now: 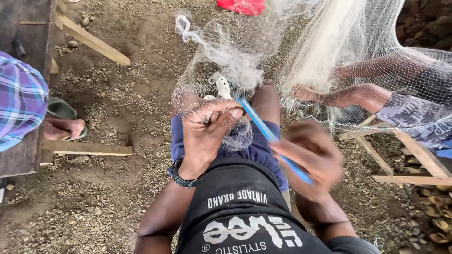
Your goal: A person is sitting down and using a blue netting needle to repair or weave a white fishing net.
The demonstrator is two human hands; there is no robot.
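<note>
A fine white fishing net (245, 61) is bunched over my knees and spreads up and to the right. My left hand (207, 134) pinches a fold of its mesh above my lap, fingers closed on the netting. My right hand (310, 155), blurred by motion, grips a long blue netting needle (263, 127). The needle's tip points up-left into the mesh right beside my left fingertips. A dark band sits on my left wrist. I am seated, wearing blue shorts and a black shirt.
Another person's bare legs (358, 94) lie under the net at right, on a wooden frame (414, 164). At left, a person in a plaid shirt (19, 99) sits by a bench, one foot in a sandal (66, 127). The ground is gravelly dirt, with wooden planks (94, 42).
</note>
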